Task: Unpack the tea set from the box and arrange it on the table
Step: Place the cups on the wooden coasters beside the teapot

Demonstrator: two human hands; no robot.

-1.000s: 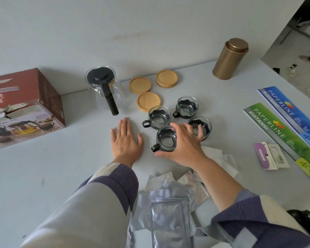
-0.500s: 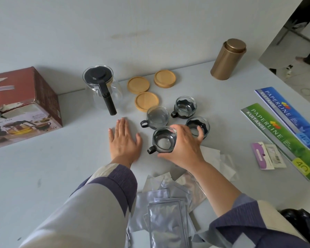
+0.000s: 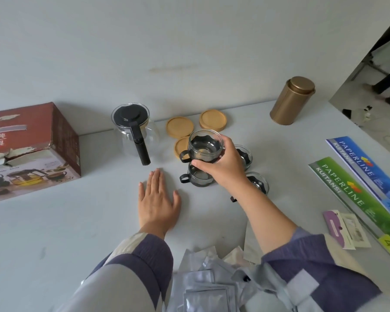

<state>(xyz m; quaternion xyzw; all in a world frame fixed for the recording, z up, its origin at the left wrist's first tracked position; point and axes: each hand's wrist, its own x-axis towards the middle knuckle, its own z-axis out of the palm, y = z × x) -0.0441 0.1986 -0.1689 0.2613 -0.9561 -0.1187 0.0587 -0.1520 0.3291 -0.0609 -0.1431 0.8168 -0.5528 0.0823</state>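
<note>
A plain pale grey wall with a faint brownish smudge backs the pale grey surface. Soft daylight falls evenly. At right, a light speckled floor shows.

Four glass cups are in view: one lifted in the right hand, one on the surface just beneath it, and two more, one far right and one nearer, partly hidden by the arm. Three round wooden coasters lie at the far side: one, a second to its right, a third partly behind the lifted cup. There is one glass teapot, one red box at left, one gold tin, two long receipt books at right, and two small cards. The foil packets nearest overlap too much to count.
</note>
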